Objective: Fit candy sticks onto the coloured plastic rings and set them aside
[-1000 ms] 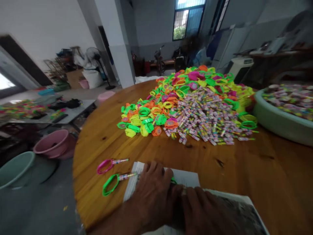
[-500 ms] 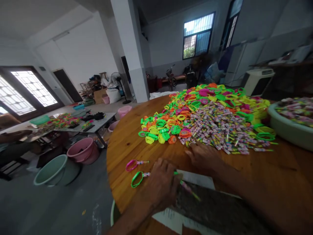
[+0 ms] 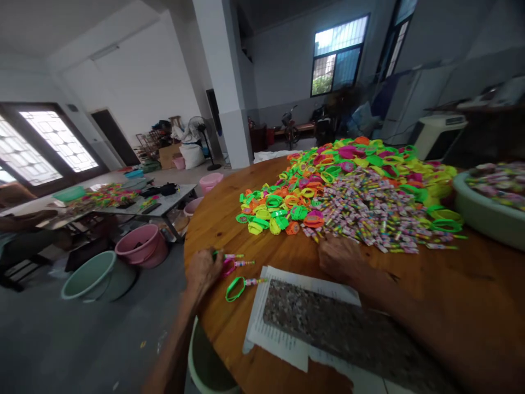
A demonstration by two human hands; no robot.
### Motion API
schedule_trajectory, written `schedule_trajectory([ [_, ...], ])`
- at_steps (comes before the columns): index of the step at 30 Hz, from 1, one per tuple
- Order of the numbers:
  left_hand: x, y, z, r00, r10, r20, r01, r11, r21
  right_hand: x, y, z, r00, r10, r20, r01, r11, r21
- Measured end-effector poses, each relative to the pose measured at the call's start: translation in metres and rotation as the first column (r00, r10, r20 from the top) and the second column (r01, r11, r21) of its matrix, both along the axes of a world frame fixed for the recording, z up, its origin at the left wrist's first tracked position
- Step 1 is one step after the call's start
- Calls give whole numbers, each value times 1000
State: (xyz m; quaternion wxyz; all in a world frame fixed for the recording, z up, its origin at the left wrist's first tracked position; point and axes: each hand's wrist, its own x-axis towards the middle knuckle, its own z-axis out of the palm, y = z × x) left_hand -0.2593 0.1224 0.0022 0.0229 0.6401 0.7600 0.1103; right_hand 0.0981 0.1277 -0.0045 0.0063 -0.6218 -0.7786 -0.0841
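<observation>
At the table's left edge, my left hand point(image 3: 204, 269) is closed on a green toy watch point(image 3: 217, 253); a small candy tube sticks out to its right. Just below lie a pink toy watch point(image 3: 228, 266) and a green toy watch point(image 3: 234, 290), each with a candy tube joined to it. My right hand point(image 3: 339, 256) rests at the front edge of a heap of wrapped candy tubes point(image 3: 369, 208). Its fingers are curled, and what they hold is hidden. Behind and left of the tubes spreads a pile of bright toy watches point(image 3: 283, 205).
A dark speckled stone slab point(image 3: 320, 317) lies on printed paper sheets point(image 3: 283, 347) on the round wooden table point(image 3: 221, 219). A pale green basin point(image 3: 488, 213) full of tubes stands at the right. Buckets point(image 3: 98, 282) stand on the floor, left; a seated person point(image 3: 24, 230) is beyond.
My left hand has moved left and away from the slab, carrying the green toy watch with its tube. The slab's near end is uncovered. My right hand stays by the tubes, its fingers more curled.
</observation>
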Motion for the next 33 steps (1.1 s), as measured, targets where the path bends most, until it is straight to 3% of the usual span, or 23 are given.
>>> schedule_trajectory([
  [5, 4, 5, 18, 994, -110, 17, 109, 994, 12, 10, -23, -1, 997, -4, -72, 3, 1000, -12],
  [9, 59, 18, 33, 933, -355, 59, 351, 934, 66, 5, -21, -6, 992, 35, -124, -30, 999, 35],
  [14, 145, 41, 22, 831, -553, 61, 553, 833, 22, 0, -10, -13, 983, 118, -139, -108, 991, 76],
  [19, 185, 70, 3, 822, -557, 119, 559, 829, 14, 8, -29, -6, 971, 172, -168, -159, 983, 87],
  [23, 196, 87, -4, 858, -475, 198, 479, 877, 28, 18, -64, 2, 940, 203, -275, -176, 977, 120],
  [26, 192, 87, -4, 853, -450, 265, 466, 885, 5, 28, -92, 0, 883, 260, -390, -193, 960, 204],
  [29, 175, 71, -1, 805, -499, 321, 538, 842, -41, 36, -118, -6, 860, 250, -446, -143, 955, 259],
  [33, 151, 37, 13, 702, -594, 393, 674, 733, -96, 37, -139, -11, 872, 243, -425, -108, 942, 317],
])
